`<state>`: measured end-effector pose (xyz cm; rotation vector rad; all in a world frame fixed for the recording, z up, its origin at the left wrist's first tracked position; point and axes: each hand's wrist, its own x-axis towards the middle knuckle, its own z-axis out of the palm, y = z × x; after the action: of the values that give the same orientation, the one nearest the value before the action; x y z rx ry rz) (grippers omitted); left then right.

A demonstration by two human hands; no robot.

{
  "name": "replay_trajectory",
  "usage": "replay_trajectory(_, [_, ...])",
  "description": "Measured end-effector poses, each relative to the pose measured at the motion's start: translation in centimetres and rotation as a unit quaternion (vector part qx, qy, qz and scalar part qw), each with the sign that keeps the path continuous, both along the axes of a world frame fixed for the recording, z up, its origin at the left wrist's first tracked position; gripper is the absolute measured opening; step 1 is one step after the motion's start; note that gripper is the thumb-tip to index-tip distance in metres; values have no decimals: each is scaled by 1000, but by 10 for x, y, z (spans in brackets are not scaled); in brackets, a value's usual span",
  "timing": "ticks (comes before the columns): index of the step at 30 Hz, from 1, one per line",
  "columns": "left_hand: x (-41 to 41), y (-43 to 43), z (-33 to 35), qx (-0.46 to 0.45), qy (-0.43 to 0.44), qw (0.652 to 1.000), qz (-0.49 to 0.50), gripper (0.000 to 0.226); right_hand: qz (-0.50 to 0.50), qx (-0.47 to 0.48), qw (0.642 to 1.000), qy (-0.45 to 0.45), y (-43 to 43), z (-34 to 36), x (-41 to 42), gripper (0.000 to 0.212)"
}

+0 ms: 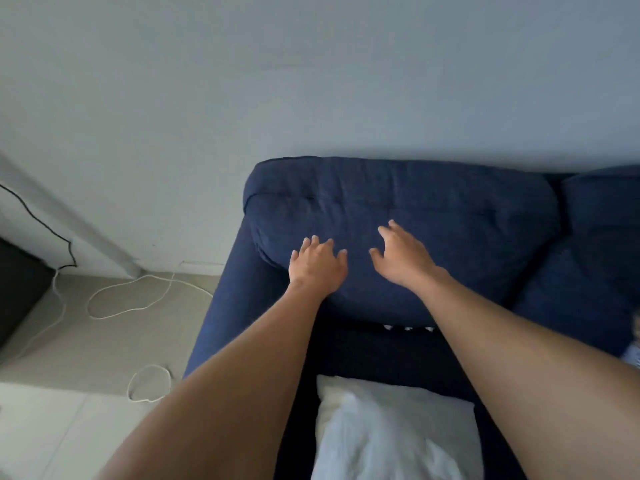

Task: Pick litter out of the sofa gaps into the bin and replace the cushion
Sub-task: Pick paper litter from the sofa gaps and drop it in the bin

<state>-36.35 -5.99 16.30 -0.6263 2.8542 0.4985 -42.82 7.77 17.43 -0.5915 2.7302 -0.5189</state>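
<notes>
A dark blue back cushion [450, 216] leans against the wall at the left end of the blue sofa [221, 306]. My left hand [317, 265] lies flat on the cushion's lower left part, fingers spread. My right hand [401, 254] is just over or on the cushion's middle, fingers apart and empty. Small white bits [408, 328] show in the dark gap under the cushion's lower edge. A white pillow [391, 431] lies on the seat below my arms. No bin is in view.
A second blue back cushion [595, 258] sits to the right. White cable [138, 296] loops over the tiled floor left of the sofa. A dark cabinet [17, 289] stands at the far left, with a black cord [41, 220] on the wall.
</notes>
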Motion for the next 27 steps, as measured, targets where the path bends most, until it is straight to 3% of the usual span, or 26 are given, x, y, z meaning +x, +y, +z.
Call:
replay_trajectory(14, [-34, 77, -167, 51, -151, 984, -85, 49, -74, 70, 983, -155, 98, -172, -1, 48])
replay_trajectory(19, [-34, 96, -235, 79, -192, 973, -97, 49, -93, 49, 972, -211, 108, -240, -3, 44])
replay_trajectory(27, [-54, 108, -319, 115, -227, 961, -105, 52, -98, 29, 958, -270, 106, -330, -18, 56])
